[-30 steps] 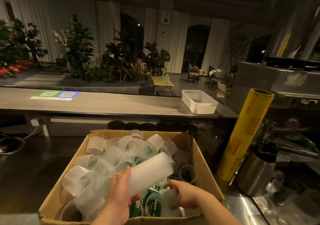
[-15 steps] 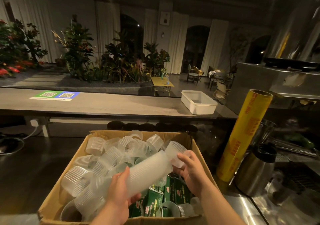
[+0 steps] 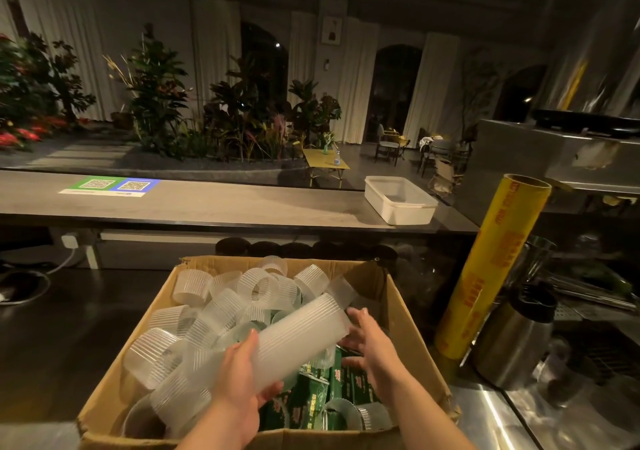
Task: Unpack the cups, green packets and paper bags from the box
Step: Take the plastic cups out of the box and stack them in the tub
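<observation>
Gripped a long stack (image 3: 301, 338) of ribbed, frosted plastic cups in the curled left hand (image 3: 242, 377), tilted above the open cardboard box (image 3: 408, 328), with the right hand (image 3: 372, 349) open, fingers spread at the stack's upper end. Saw loose ribbed cups (image 3: 194, 287) heaped across the box's left and far parts, glossy green packets (image 3: 311, 401) lying at its near right. Found a tall yellow roll (image 3: 491, 269) and a steel jug (image 3: 512, 345) near the right wall, dark worktop (image 3: 69, 338) stretching left.
</observation>
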